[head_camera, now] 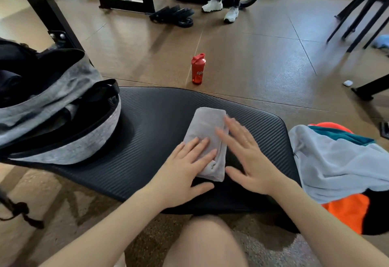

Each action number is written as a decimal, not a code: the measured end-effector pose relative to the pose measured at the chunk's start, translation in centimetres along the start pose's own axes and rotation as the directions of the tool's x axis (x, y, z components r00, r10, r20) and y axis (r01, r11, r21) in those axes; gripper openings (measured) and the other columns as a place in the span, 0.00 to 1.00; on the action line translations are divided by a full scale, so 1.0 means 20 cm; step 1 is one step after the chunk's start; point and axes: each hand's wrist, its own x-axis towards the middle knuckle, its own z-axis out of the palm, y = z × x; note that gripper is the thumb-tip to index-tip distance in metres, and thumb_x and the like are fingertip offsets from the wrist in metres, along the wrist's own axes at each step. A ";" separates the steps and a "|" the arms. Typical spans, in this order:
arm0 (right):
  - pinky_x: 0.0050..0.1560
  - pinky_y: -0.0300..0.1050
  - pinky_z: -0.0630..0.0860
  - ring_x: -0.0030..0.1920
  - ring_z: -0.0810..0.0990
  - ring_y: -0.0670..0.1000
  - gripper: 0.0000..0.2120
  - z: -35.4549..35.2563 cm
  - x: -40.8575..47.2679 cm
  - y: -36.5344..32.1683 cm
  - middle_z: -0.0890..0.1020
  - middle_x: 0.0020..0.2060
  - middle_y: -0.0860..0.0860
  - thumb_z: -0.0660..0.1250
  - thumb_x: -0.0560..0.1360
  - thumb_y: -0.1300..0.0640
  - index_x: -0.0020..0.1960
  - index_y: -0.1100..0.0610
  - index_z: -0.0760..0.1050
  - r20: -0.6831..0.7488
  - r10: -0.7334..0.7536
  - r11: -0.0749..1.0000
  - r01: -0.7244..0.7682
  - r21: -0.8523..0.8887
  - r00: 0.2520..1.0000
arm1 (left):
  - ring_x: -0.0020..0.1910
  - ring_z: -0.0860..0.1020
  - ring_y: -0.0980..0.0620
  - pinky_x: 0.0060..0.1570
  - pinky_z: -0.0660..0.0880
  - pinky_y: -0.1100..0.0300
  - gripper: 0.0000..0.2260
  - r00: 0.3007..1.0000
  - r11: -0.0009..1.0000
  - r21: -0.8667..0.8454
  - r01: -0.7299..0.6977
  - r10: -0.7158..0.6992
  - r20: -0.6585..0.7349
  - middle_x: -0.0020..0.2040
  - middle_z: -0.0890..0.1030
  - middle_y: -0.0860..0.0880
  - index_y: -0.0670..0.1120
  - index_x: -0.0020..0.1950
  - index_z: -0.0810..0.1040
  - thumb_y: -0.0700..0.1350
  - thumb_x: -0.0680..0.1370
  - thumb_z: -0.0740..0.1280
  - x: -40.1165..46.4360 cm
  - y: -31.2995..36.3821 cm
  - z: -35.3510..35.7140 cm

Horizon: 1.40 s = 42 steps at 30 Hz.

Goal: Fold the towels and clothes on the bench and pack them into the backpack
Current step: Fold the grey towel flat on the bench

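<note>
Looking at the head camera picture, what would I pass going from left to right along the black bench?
Grey backpack → left hand on the folded grey towel → right hand → pile of light blue, teal and orange clothes.

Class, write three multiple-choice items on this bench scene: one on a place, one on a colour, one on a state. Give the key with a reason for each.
1. Where does the backpack lie?
A. on the bench's left end
B. on the floor
C. on a stool

2. What colour is the bottle?
A. blue
B. red
C. green

3. How is the towel under the left hand?
A. spread flat
B. crumpled
C. folded narrow

Key: 1 A, it rests on the bench, left of the towel. 2 B, body and lid are red. 3 C, it lies as a neat narrow strip with the right hand over it.
</note>
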 end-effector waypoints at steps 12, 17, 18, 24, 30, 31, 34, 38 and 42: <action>0.74 0.57 0.43 0.76 0.46 0.57 0.48 -0.03 0.18 0.15 0.48 0.76 0.55 0.50 0.64 0.21 0.76 0.44 0.45 0.493 -0.102 0.843 0.338 -0.418 0.864 | 0.70 0.62 0.46 0.67 0.62 0.54 0.24 0.994 0.999 -0.009 -0.050 0.049 -0.093 0.73 0.62 0.40 0.54 0.73 0.61 0.55 0.77 0.57 -0.28 -0.17 -0.06; 0.64 0.54 0.68 0.57 0.76 0.57 0.24 0.03 0.22 0.01 0.78 0.58 0.58 0.53 0.75 0.35 0.56 0.54 0.70 0.271 -0.273 0.794 0.376 -0.477 0.923 | 0.66 0.68 0.49 0.64 0.67 0.58 0.20 0.978 0.992 -0.061 0.108 -0.117 -0.174 0.70 0.68 0.44 0.46 0.66 0.72 0.53 0.78 0.56 -0.46 -0.33 -0.30; 0.59 0.52 0.73 0.53 0.77 0.56 0.24 0.06 0.25 -0.06 0.79 0.53 0.56 0.52 0.77 0.37 0.52 0.56 0.72 0.234 -0.278 0.820 0.357 -0.448 0.932 | 0.65 0.68 0.49 0.63 0.67 0.58 0.20 0.976 0.994 -0.025 0.111 -0.113 -0.184 0.69 0.69 0.44 0.45 0.63 0.75 0.53 0.79 0.54 -0.51 -0.36 -0.34; 0.38 0.31 0.71 0.39 0.78 0.40 0.15 0.17 0.51 -0.65 0.76 0.40 0.41 0.61 0.75 0.43 0.50 0.54 0.69 -0.157 0.149 0.978 -0.121 0.172 0.976 | 0.61 0.72 0.46 0.60 0.69 0.55 0.13 0.909 0.970 0.114 0.214 -0.155 -0.386 0.62 0.75 0.41 0.41 0.54 0.80 0.45 0.77 0.60 -0.81 -0.54 -0.63; 0.51 0.45 0.78 0.48 0.78 0.44 0.11 0.13 0.84 -1.02 0.78 0.49 0.47 0.57 0.79 0.47 0.55 0.53 0.69 -0.066 0.469 0.587 -0.255 0.768 0.881 | 0.58 0.75 0.40 0.57 0.73 0.48 0.13 0.827 0.896 0.144 0.419 -0.312 -0.468 0.59 0.77 0.40 0.39 0.56 0.78 0.44 0.74 0.63 -0.81 -0.81 -0.84; 0.53 0.49 0.78 0.50 0.78 0.47 0.14 0.12 0.89 -1.03 0.79 0.51 0.50 0.57 0.79 0.45 0.56 0.54 0.71 -0.013 0.511 0.504 -0.287 0.814 0.860 | 0.57 0.76 0.39 0.56 0.74 0.47 0.14 0.834 0.890 0.163 0.426 -0.317 -0.451 0.58 0.77 0.39 0.38 0.56 0.78 0.43 0.73 0.66 -0.77 -0.85 -0.84; 0.47 0.50 0.80 0.50 0.82 0.51 0.19 0.12 1.03 -0.99 0.83 0.53 0.52 0.57 0.78 0.40 0.57 0.52 0.76 0.163 0.615 0.190 -0.346 0.919 0.772 | 0.56 0.76 0.39 0.55 0.75 0.47 0.16 0.835 0.878 0.195 0.436 -0.314 -0.453 0.57 0.78 0.39 0.38 0.57 0.77 0.47 0.74 0.64 -0.66 -0.99 -0.85; 0.40 0.45 0.79 0.43 0.85 0.50 0.19 0.07 1.31 -0.93 0.86 0.45 0.48 0.61 0.74 0.38 0.52 0.51 0.80 0.381 0.613 -0.069 -0.433 0.899 0.692 | 0.59 0.74 0.38 0.56 0.74 0.44 0.13 0.710 0.790 0.172 0.588 -0.403 -0.577 0.58 0.77 0.39 0.38 0.57 0.77 0.42 0.76 0.62 -0.57 -1.21 -0.96; 0.50 0.50 0.79 0.50 0.83 0.53 0.21 0.13 1.68 -0.95 0.85 0.49 0.50 0.63 0.73 0.38 0.55 0.52 0.80 0.478 0.507 -0.021 -0.544 0.839 0.718 | 0.71 0.60 0.43 0.65 0.62 0.49 0.22 0.635 0.566 0.290 0.772 -0.708 -0.309 0.72 0.62 0.43 0.44 0.71 0.62 0.45 0.79 0.61 -0.51 -1.45 -1.09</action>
